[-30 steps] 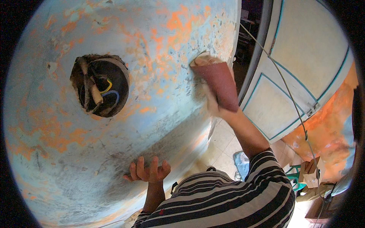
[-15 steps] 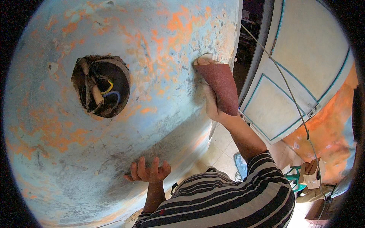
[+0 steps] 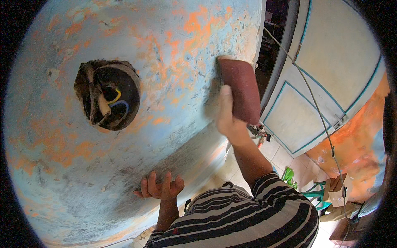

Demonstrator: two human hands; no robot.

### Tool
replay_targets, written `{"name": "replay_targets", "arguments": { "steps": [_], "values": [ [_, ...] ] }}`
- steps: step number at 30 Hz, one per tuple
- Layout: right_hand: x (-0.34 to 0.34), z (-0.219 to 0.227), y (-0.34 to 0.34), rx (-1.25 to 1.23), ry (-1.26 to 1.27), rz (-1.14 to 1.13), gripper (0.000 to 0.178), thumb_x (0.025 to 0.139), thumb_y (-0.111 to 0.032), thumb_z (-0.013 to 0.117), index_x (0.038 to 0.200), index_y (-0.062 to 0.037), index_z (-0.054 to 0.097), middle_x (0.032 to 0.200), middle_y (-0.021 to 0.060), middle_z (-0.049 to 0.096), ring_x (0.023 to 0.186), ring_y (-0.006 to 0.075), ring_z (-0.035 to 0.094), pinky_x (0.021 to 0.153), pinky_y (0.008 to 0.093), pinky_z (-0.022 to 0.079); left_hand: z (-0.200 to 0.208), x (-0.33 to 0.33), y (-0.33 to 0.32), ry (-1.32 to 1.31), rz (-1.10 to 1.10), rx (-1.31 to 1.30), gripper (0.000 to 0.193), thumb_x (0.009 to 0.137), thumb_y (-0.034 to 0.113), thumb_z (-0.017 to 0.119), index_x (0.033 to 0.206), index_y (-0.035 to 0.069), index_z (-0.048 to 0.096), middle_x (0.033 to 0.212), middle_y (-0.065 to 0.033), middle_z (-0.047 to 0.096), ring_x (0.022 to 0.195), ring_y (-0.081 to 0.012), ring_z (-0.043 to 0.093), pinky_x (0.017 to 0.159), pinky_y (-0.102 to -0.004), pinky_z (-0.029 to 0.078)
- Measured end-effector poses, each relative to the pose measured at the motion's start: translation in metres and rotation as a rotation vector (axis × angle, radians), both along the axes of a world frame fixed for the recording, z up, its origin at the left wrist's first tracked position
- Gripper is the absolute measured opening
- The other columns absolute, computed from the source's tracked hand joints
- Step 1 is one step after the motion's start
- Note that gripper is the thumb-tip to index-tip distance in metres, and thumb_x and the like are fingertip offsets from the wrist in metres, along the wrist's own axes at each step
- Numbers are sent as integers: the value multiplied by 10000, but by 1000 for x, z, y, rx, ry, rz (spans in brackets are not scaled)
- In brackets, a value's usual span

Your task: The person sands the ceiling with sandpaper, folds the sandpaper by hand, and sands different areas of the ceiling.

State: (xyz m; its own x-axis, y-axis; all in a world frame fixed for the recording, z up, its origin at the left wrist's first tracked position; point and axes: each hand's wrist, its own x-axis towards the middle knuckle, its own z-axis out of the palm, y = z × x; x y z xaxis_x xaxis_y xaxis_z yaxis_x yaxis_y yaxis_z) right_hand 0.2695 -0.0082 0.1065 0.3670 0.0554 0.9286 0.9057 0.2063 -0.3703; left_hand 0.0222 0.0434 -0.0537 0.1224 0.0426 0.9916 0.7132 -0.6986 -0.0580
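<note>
A reddish-brown sheet of sandpaper (image 3: 242,89) stands upright at the right part of a wall (image 3: 173,87) with worn pale blue paint and orange patches. My right hand (image 3: 226,118) holds the sheet, thumb along its left edge; the paper hides the other fingers. Its upper edge lies at the wall. Lower down and to the left, my left hand (image 3: 161,188) has its fingers spread beside the grey, scuffed area of the wall. Nothing shows in it, though I cannot tell whether the fingertips touch the surface.
A round wall hole (image 3: 113,95) holds a pipe end plus yellow and blue wires. Right of the wall are a pale door (image 3: 306,120) with teal trim and a hanging cable (image 3: 314,93). Cardboard boxes (image 3: 337,190) and a green stool (image 3: 316,192) stand on the tiled floor.
My right hand has shifted slightly, and the sandpaper has turned more upright, its top edge now further right. The thumb now shows along the sheet. My left hand has barely moved.
</note>
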Motion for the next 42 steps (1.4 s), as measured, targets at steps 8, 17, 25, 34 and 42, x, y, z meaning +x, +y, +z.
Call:
{"name": "replay_targets", "arguments": {
  "steps": [8, 17, 25, 34, 42],
  "values": [
    [-20, -5, 2, 132, 354, 204, 287, 996, -122, 504, 1222, 47, 558, 1140, 126, 625, 1037, 207, 590, 921, 326, 439, -3, 0, 1, -13, -6, 13, 283, 893, 544, 510, 969, 287, 601, 1127, -65, 580, 1271, -301, 395, 1143, -635, 42],
    [-16, -16, 5, 223, 285, 172, 260, 1006, -160, 510, 1157, 36, 589, 998, 82, 635, 901, 156, 592, 822, 290, 464, 1, -2, -7, -28, -3, 12, 251, 897, 518, 514, 954, 286, 589, 1117, -63, 578, 1264, -305, 394, 1148, -621, 46],
    [-31, -9, 9, 63, 443, 213, 266, 1022, -172, 455, 1162, 9, 590, 1049, 105, 607, 969, 193, 571, 859, 333, 449, 2, -6, -5, 1, -14, 32, 244, 900, 504, 506, 990, 293, 588, 1119, -59, 566, 1252, -298, 410, 1143, -621, 67],
    [-37, 9, 17, 193, 305, 162, 359, 1027, -259, 448, 1210, 20, 579, 1119, 197, 629, 1053, 302, 600, 927, 393, 446, -5, -4, -3, 1, -13, 41, 256, 899, 514, 508, 990, 294, 605, 1160, -58, 567, 1254, -299, 412, 1138, -637, 68],
    [-32, 7, 21, 179, 458, 249, 314, 1005, -197, 480, 1213, 19, 574, 1095, 198, 635, 1012, 340, 609, 884, 396, 460, -8, 0, 0, 9, -27, 17, 263, 900, 525, 515, 985, 295, 612, 1158, -60, 578, 1261, -295, 404, 1134, -634, 66]
  ]
}}
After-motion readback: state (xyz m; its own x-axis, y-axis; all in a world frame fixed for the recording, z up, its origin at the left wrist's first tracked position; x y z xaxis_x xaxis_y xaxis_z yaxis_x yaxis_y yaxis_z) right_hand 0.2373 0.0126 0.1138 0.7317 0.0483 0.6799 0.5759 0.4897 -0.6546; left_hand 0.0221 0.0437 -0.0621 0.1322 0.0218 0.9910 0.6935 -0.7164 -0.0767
